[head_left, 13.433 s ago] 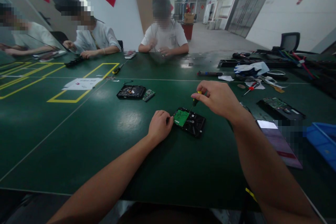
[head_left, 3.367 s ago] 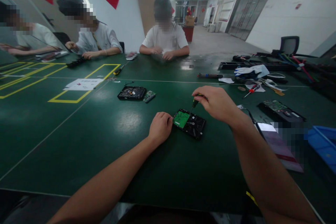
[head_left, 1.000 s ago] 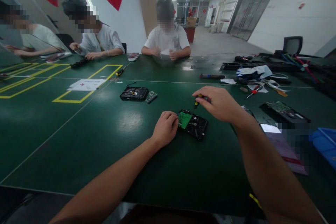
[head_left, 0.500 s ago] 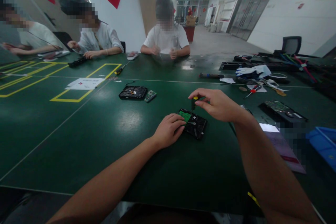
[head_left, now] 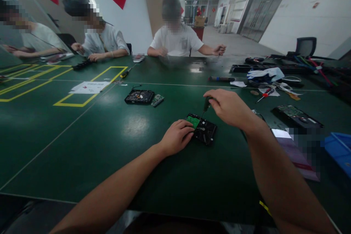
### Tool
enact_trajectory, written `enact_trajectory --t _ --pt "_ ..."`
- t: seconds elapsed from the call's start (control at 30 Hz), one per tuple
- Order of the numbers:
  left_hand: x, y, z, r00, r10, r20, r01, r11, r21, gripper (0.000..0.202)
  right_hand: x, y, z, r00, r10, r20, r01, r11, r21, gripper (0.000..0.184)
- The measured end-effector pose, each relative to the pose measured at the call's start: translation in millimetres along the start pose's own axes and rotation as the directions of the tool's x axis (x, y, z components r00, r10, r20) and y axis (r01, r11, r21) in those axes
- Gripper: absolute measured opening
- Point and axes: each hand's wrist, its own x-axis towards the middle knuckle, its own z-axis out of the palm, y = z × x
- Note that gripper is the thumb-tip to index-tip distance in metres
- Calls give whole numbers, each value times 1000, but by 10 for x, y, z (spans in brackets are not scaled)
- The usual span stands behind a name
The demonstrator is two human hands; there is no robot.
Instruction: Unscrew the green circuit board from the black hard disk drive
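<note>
My right grip [head_left: 227, 106], closed round a screwdriver [head_left: 207, 104], hangs above the hard drive [head_left: 206, 131]. My left grip [head_left: 177, 137] overlaps its green circuit board [head_left: 193, 121]; whether clasping, I can't tell.

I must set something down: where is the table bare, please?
Bare table: between the white paper and left forearm; also between left forearm and right forearm. Crowded: right of the right hand: gloves, red screwdriver, blue bin.
</note>
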Motion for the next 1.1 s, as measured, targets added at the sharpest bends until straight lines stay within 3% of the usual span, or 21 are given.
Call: enact_trajectory --t 0.27,0.43,0.63,0.8,0.97,1.1 --pt "6 2 -1 1000 5 2 -5 1000 -1 20 4 -84 -70 999 7 36 -9 999 46 20" --pt "11 25 -17 1000 3 3 -3 1000 -5 20 -22 -90 -68 996 -10 87 -2 991 136 28" --pt "10 21 -13 1000 6 6 -6 1000 1 23 -42 -92 -61 993 27 117 -42 991 129 33" --pt "5 2 6 1000 12 -2 -12 1000 -6 22 -42 -58 -42 996 66 55 -70 994 81 21" --pt "0 1 11 1000 15 -5 -15 1000 -8 23 -33 -43 -58 999 -18 29 15 994 105 15" --pt "-3 -1 7 1000 16 -4 -16 1000 -3 23 -29 -61 -84 1000 -14 15 13 998 69 15"
